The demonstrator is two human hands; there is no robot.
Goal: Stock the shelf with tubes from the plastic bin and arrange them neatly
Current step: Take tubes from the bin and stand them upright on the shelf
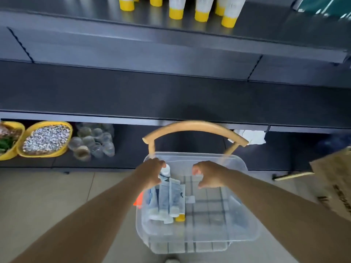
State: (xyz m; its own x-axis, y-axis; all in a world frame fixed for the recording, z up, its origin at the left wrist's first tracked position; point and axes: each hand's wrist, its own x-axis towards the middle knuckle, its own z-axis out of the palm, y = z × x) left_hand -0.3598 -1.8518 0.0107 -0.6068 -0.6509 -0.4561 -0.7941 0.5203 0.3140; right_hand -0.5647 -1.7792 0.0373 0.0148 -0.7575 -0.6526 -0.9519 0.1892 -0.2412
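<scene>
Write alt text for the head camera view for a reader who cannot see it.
A person's left hand grips a white-capped tube in a clear plastic bin; the right hand hovers curled beside it. Yellow-capped tubes stand on the shelf above.

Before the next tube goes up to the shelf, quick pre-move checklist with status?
1. Left hand grips a tube: ok.
2. Right hand free for a second tube: ok, fingers curled, holding nothing.
3. Stock left in the plastic bin: ok, several tubes lie at its left side.
4. Room on the shelf: ok, bare left of the yellow-capped tubes.
5. Grip firmness: cannot tell, blurred.
</scene>
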